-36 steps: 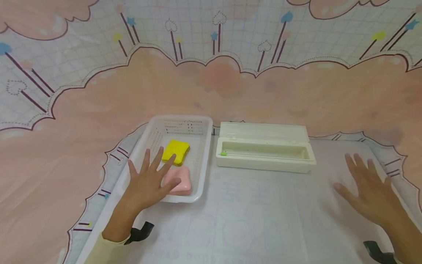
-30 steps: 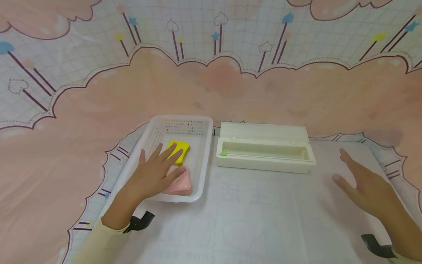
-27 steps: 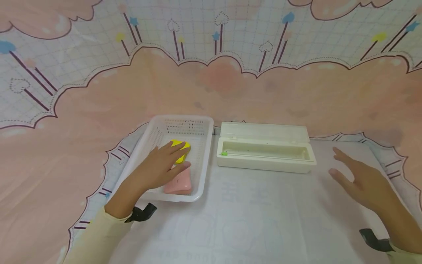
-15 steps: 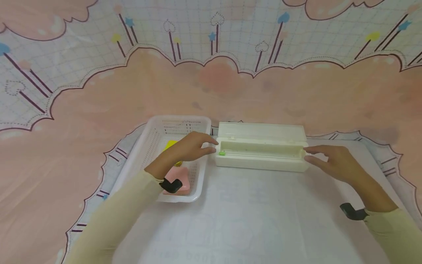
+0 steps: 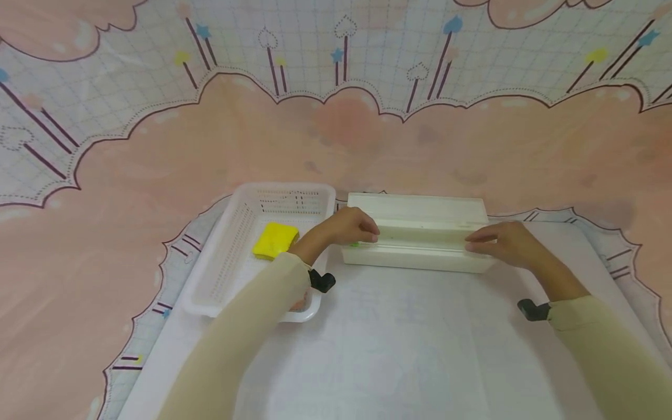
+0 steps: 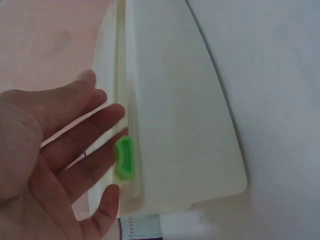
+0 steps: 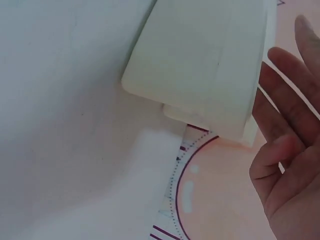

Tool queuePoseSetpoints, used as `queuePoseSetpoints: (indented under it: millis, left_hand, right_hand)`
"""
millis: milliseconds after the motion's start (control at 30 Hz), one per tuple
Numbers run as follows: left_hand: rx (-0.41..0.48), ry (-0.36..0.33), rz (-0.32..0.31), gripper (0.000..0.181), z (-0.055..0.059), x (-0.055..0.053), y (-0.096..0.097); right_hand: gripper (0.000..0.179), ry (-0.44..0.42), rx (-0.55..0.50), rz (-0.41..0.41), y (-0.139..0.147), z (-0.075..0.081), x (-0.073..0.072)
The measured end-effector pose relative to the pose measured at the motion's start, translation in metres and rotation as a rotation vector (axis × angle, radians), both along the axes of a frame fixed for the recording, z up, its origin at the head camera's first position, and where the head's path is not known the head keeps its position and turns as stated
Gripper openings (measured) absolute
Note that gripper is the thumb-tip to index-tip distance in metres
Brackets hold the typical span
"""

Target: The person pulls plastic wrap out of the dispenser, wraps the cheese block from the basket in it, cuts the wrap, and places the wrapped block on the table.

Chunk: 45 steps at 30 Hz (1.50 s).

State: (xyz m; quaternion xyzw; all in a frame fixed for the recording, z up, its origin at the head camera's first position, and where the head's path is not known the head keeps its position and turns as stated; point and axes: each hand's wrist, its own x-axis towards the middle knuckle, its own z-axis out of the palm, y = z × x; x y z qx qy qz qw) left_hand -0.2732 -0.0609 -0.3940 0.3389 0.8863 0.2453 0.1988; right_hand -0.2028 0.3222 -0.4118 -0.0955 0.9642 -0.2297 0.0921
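A long cream cling film dispenser (image 5: 415, 259) lies on the table with its lid (image 5: 420, 205) tilted back. Its green slide cutter (image 6: 125, 158) sits on the rail at the left end. My left hand (image 5: 350, 226) is over that end, fingers loosely bent. In the left wrist view its fingertips are right at the rail by the cutter, the thumb near the index finger. Over the right end is my right hand (image 5: 506, 240). The right wrist view shows its fingers (image 7: 280, 115) slightly bent beside the dispenser, thumb apart. Neither hand shows anything gripped.
Left of the dispenser stands a white perforated basket (image 5: 331, 201). Inside is a yellow padded square (image 5: 275, 240); a pink piece (image 5: 300, 303) beside it is mostly hidden by my left sleeve (image 5: 252, 326). A patterned cloth (image 5: 367, 151) rises behind the white-covered table (image 5: 394, 344).
My hands have gone from over the basket and the table's right side to the dispenser's two ends, then inward over its opening. The dispenser and basket have stayed in place.
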Motion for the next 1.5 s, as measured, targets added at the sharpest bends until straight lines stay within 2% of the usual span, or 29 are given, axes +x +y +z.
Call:
queuePoseSetpoints:
  millis: [167, 367, 800, 967, 1167, 1333, 1500]
  left_hand:
    - [-0.08, 0.003, -0.007, 0.024, -0.011, -0.001, 0.004]
    - [-0.13, -0.019, -0.006, 0.023, -0.012, 0.0, 0.005]
    - [-0.074, -0.012, -0.004, 0.02, -0.018, 0.002, 0.002]
    - [-0.068, 0.021, -0.015, 0.023, -0.021, 0.0, 0.002]
    - [-0.08, 0.033, -0.016, 0.024, -0.022, -0.002, 0.001]
    - [-0.071, 0.023, 0.004, 0.024, -0.022, 0.0, 0.001]
    - [-0.071, 0.024, 0.022, 0.027, -0.023, 0.001, 0.005]
  right_hand:
    - [0.045, -0.048, -0.007, 0.046, -0.002, -0.007, -0.008]
    - [0.037, -0.023, -0.007, 0.104, -0.004, -0.011, -0.012]
    - [0.03, -0.028, -0.021, 0.118, -0.005, -0.016, -0.009]
    - [0.027, 0.002, -0.006, 0.121, -0.004, -0.015, -0.012]
    - [0.022, -0.017, -0.009, 0.107, -0.007, -0.012, -0.02]
    - [0.015, 0.018, 0.039, 0.134, -0.011, -0.011, -0.024]
    - [0.011, 0.014, 0.09, 0.113, -0.013, -0.015, -0.027]
